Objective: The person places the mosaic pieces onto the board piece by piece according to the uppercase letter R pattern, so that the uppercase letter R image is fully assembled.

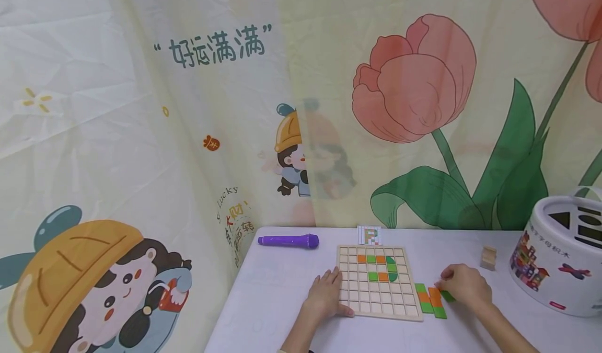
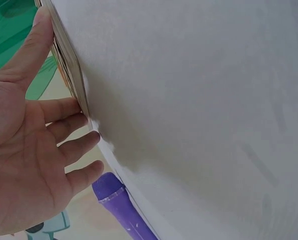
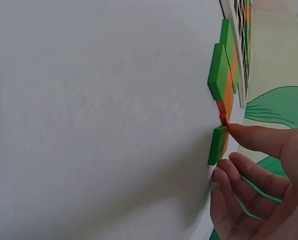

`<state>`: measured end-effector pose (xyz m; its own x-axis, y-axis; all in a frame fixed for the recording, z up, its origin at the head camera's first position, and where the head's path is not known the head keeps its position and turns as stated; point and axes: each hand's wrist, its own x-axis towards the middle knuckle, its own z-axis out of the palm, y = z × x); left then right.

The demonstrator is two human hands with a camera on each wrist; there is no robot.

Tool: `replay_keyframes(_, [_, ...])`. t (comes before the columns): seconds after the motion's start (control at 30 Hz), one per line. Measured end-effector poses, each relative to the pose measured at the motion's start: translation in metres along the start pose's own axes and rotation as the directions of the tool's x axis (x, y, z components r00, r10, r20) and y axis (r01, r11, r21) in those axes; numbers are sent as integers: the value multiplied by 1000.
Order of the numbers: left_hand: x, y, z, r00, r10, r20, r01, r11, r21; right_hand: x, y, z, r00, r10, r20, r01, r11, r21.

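Head view: a square gridded wooden board (image 1: 381,307) is seen on the white table (image 1: 263,300), lower right of centre. In its upper half, orange and green set tiles (image 1: 383,277) are laid in the cells. Its left edge is touched by the left hand (image 1: 324,293), fingers spread, nothing grasped. Loose tiles (image 1: 426,307), orange and green, are spread just beside the board's right edge; their right end is partly covered by the right hand (image 1: 465,285), fingers curled. A small patterned card (image 1: 370,235) is seen just above the board, a purple stick (image 1: 288,241) to its upper left. Toward the right of the frame, small wooden blocks (image 1: 488,258) are seen near a white bucket (image 1: 559,300).

Left wrist view: the palm is shown at left, fingers wide. The board's edge, upper left, is met by thumb and fingertips. The purple stick is seen at the bottom.

Right wrist view: at lower right, a green tile (image 3: 217,147) is closely bracketed, thumb at its upper end, fingertips by its lower end. Gap narrow; whether the tile is actually pinched cannot be told. More loose tiles are seen above the thumb.
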<state>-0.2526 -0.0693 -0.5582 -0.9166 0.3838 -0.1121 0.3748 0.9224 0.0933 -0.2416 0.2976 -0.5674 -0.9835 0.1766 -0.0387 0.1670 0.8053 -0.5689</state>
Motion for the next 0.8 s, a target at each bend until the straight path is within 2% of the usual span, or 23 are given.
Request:
replay_keyframes(0.27, [1, -1, 2, 1000, -3, -2, 3, 1000, 9, 1, -7, 4, 999, 42, 14, -42, 999, -1])
replay_keyframes(0.6, [1, 0, 3, 1000, -7, 0, 7, 1000, 17, 2, -10, 6, 999, -25, -44, 25, 1000, 17])
replay_keyframes(0.8, [4, -1, 6, 1000, -13, -4, 13, 1000, 27, 4, -17, 6, 990, -83, -113, 90, 994, 56])
